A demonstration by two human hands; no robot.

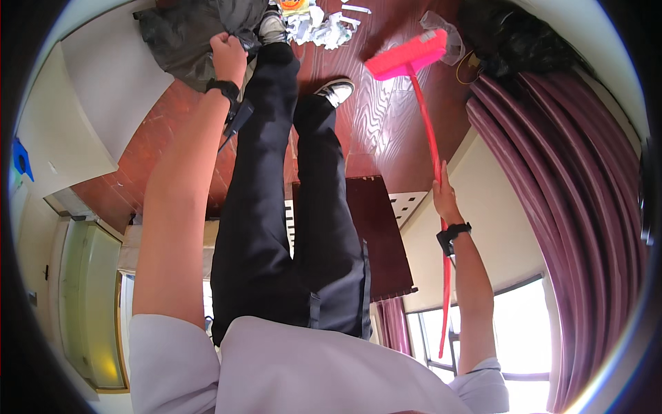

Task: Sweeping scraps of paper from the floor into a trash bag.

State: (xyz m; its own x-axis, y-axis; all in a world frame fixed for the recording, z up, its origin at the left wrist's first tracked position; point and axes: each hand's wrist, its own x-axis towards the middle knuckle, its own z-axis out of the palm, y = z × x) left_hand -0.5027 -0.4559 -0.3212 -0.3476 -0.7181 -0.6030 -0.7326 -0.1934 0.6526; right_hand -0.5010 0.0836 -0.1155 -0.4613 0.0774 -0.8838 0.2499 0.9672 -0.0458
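Note:
My left hand (pixel 229 58) grips the edge of a black plastic bag (pixel 181 41), which spreads over the floor beside my left shoe (pixel 272 28). My right hand (pixel 446 197) is around the handle of a red broom (pixel 428 124). The broom's pink-red head (pixel 408 56) lies ahead of me to the right, with its bristles turned away from me. Torn paper scraps (pixel 327 31) form a small pile on the floor between the bag and the broom head. At the pile's far side is a yellow wrapper (pixel 295 5), cut off by the picture's rim.
A clear plastic piece (pixel 449 37) is beside the broom head. Another black plastic bag (pixel 527 39) sits at the far right, above long purple curtains (pixel 548 171). Behind my legs stands a dark wooden furniture piece (pixel 380 238). A white panel (pixel 108 77) borders the reddish wooden floor (pixel 160 139) at left.

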